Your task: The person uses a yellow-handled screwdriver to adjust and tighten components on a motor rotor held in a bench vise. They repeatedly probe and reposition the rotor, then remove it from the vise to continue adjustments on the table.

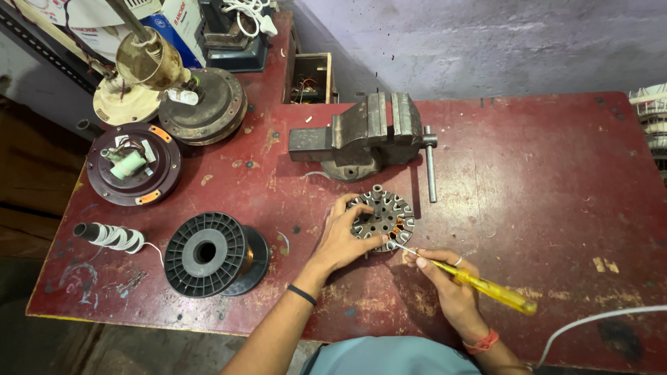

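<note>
Holding the round metal stator [383, 220] flat on the desk [528, 173] in the left grip [345, 239], poking its copper wire with the yellow screwdriver [479, 283] clenched in the right grip [445, 281], maybe slipping and scratching wire or fingers.

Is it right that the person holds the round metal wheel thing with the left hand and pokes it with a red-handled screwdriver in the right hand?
Not quite. The head view shows the screwdriver in the right hand has a yellow handle, not red. The rest holds: the left hand steadies the round slotted metal core on the red workbench, and the screwdriver's tip reaches its edge.
</note>
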